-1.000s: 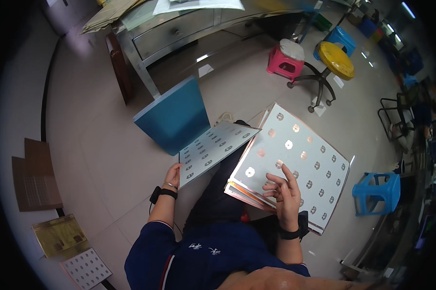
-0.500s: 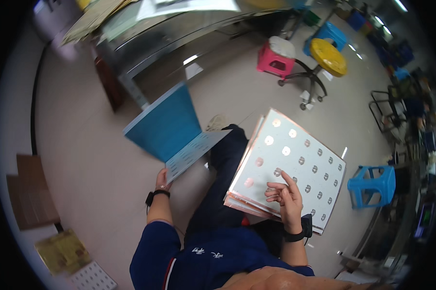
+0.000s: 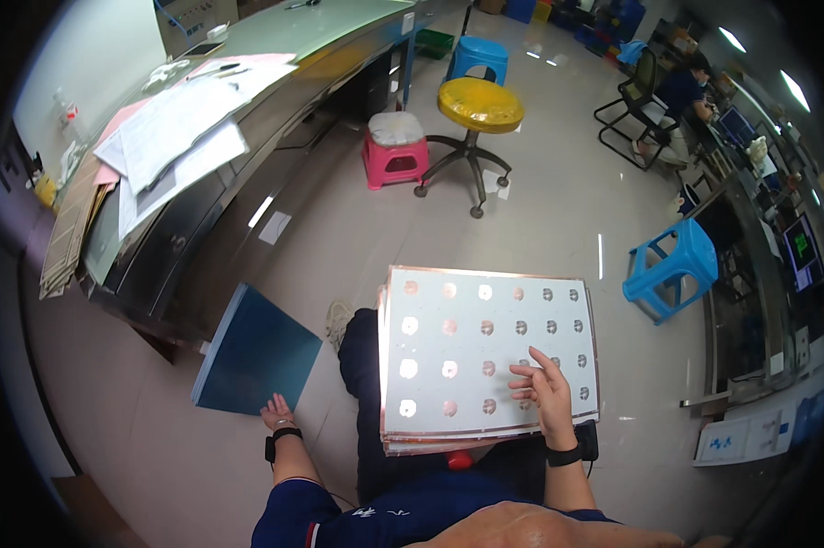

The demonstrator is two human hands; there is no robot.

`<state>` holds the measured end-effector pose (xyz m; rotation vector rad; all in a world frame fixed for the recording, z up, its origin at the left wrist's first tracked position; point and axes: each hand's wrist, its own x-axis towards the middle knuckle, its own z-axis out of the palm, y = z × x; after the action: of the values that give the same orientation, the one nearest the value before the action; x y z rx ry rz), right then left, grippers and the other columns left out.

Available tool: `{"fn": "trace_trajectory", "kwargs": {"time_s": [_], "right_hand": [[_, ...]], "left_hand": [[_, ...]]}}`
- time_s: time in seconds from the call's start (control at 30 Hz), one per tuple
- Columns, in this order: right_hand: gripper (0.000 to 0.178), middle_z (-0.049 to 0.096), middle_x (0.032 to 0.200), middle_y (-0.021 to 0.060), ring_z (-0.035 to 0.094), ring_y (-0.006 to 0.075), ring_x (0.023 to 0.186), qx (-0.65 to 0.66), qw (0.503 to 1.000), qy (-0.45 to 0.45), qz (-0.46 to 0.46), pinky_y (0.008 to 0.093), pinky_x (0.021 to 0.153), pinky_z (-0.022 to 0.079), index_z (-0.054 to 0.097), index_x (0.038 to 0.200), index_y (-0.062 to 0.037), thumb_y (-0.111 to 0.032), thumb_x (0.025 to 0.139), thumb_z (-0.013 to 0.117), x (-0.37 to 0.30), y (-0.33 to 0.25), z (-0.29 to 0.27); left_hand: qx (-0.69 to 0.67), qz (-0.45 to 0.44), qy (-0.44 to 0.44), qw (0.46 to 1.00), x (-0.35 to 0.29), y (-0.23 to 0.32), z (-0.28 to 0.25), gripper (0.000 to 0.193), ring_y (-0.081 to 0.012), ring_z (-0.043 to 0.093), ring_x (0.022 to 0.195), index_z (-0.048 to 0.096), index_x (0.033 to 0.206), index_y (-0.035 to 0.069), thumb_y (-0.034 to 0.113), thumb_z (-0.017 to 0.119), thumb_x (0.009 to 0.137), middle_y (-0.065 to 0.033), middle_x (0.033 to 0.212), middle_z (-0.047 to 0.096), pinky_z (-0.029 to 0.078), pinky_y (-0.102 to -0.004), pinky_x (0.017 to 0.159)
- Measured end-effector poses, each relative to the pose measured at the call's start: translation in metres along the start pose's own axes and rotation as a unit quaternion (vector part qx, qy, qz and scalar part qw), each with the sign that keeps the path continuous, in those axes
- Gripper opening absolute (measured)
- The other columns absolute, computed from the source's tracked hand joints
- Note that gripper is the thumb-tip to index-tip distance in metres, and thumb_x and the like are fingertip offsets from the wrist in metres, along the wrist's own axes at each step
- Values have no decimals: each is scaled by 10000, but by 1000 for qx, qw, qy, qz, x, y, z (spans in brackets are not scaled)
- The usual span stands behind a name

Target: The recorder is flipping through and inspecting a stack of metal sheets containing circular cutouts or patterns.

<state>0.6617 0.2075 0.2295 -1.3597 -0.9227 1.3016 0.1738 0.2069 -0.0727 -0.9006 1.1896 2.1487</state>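
Observation:
My left hand (image 3: 278, 411) is at the near edge of a dark blue board (image 3: 257, 361), low on my left. Its fingers stretch over the board's edge, apart and not wrapped round it. A stack of white sheets with coppery edges (image 3: 467, 352) lies on my lap. Rows of small round, shiny metallic marks cover its top sheet. My right hand (image 3: 545, 393) is over the right part of this stack, fingers loosely bent and apart, with nothing in them. Whether its fingertips touch the top sheet I cannot tell.
A long glass-topped desk (image 3: 339, 36) with loose papers (image 3: 179, 128) runs along the left. Ahead stand a pink stool (image 3: 396, 163) and a yellow wheeled stool (image 3: 480, 105). A blue stool (image 3: 675, 269) is at the right; a person (image 3: 686, 96) sits farther back.
My view has swung left. Half a second ago my left hand held a spotted sheet beneath a raised blue panel; now only the blue face shows there. My right hand stays over the stack.

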Motion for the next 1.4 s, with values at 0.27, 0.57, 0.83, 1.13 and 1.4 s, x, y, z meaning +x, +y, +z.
{"fn": "trace_trajectory", "kwargs": {"time_s": [0.27,0.57,0.83,1.13,1.4], "right_hand": [[357,599,1079,183,626,194,860,-124,986,87,-73,266,709,507,439,1278,0,-87,932,414,28,5,-68],[391,450,1262,228,440,358,1162,-510,816,194,-190,403,958,379,453,1242,12,-38,854,458,31,25,-135],[404,346,1345,254,341,401,1247,-555,795,176,-170,430,1021,320,456,1247,6,-97,857,488,26,41,-127],[466,301,1353,296,294,428,1267,-572,787,160,-168,490,1046,259,415,1282,11,-127,845,503,21,39,-125],[464,293,1357,299,284,424,1276,-572,785,162,-173,492,1045,256,418,1278,16,-133,848,506,19,36,-121]], "left_hand": [[324,-142,-280,892,-94,-59,42,387,-295,564,1028,382,1275,24,119,410,901,-166,1247,485,515,-339,805],[562,73,-483,667,-267,-29,72,179,-77,553,700,591,930,33,157,463,919,-37,815,626,473,-215,607],[696,274,-499,438,-335,-21,65,187,-179,565,608,564,824,11,176,514,896,-88,686,584,465,-305,581],[706,480,-448,266,-363,-28,59,127,-343,593,732,570,832,-3,123,563,824,-182,778,604,472,-386,662],[707,444,-447,321,-349,-28,66,165,-364,574,713,579,770,-5,147,556,827,-180,745,597,465,-407,654]]}}
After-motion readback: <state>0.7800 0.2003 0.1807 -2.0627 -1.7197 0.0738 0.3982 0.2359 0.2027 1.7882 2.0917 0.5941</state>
